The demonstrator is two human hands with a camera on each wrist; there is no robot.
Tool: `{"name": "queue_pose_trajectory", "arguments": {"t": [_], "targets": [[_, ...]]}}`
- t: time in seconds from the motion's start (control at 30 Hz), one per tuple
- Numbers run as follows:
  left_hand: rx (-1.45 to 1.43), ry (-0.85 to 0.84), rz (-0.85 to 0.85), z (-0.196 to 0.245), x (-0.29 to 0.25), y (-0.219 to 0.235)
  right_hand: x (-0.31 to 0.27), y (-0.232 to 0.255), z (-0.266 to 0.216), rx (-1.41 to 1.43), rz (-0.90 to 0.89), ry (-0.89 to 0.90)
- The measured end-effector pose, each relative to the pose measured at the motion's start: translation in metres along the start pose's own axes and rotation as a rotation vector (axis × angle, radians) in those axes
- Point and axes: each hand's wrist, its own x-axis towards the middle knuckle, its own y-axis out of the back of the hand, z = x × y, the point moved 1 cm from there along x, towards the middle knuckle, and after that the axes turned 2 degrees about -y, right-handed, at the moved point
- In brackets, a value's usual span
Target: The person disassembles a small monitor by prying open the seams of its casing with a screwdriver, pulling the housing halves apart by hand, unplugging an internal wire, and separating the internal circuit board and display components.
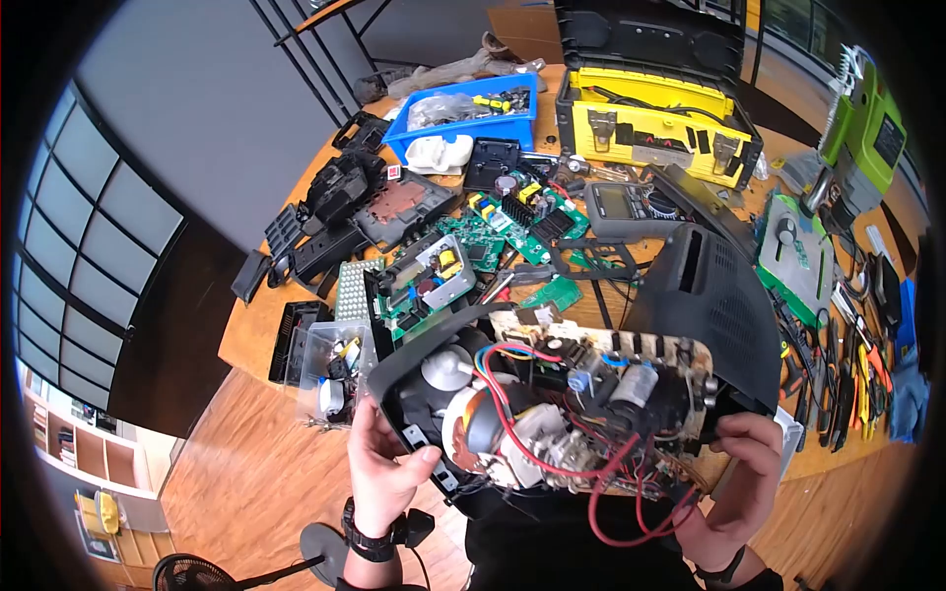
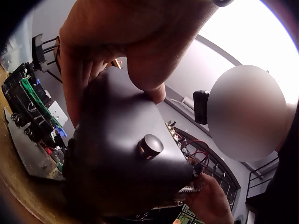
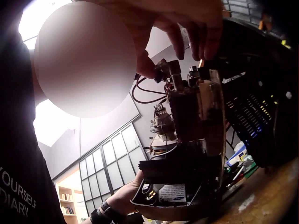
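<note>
An opened CRT monitor (image 1: 552, 414) is held tilted above the front of the table, its picture tube, circuit board and looping red wires exposed. My left hand (image 1: 389, 463) grips the left edge of its black housing, thumb on top. In the left wrist view the smooth black shell (image 2: 112, 126) carries a round knob (image 2: 152, 145). My right hand (image 1: 739, 483) is at the opposite end, fingers bent around the rear parts. The right wrist view has its thumb against a small black part (image 3: 161, 73) with wires. Behind it stands the vented black rear cover (image 1: 705, 295).
Green circuit boards (image 1: 532, 217), a multimeter (image 1: 631, 209) and black plastic pieces crowd the table. A blue bin (image 1: 463, 133) and a yellow toolbox (image 1: 650, 128) stand at the back. Pliers and screwdrivers (image 1: 847, 384) lie right, below a green power tool (image 1: 867, 138). A clear box (image 1: 320, 394) sits left.
</note>
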Motion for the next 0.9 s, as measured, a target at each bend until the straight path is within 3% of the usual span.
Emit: {"name": "queue_pose_trajectory", "arguments": {"t": [0.13, 0.2, 0.23, 0.47, 0.57, 0.63, 0.7, 0.8, 0.9], "targets": [[0.095, 0.015, 0.025, 0.002, -0.009, -0.001, -0.016, -0.004, 0.01, 0.116, 0.013, -0.088], [0.093, 0.014, 0.036, 0.003, -0.012, -0.004, -0.031, -0.003, 0.025, 0.32, 0.08, -0.13], [0.097, 0.012, 0.037, 0.004, -0.013, -0.005, -0.032, -0.005, 0.02, 0.192, 0.087, -0.182], [0.106, 0.02, 0.058, 0.004, -0.01, -0.006, -0.024, -0.007, 0.013, 0.195, 0.07, -0.215], [0.096, 0.003, 0.08, 0.0, -0.006, -0.004, -0.018, -0.007, 0.014, 0.336, -0.001, -0.212], [0.038, -0.027, 0.075, -0.007, -0.004, 0.001, -0.011, 0.003, 0.013, 0.245, -0.153, -0.154], [0.155, -0.05, 0.086, -0.016, -0.006, 0.014, 0.005, 0.018, -0.003, 0.066, -0.298, -0.09], [0.251, -0.066, 0.061, -0.012, 0.002, 0.011, 0.022, 0.046, -0.015, -0.049, -0.308, 0.027], [0.267, -0.048, 0.09, -0.017, 0.002, 0.017, 0.03, 0.066, -0.011, -0.149, -0.19, 0.026]]}}
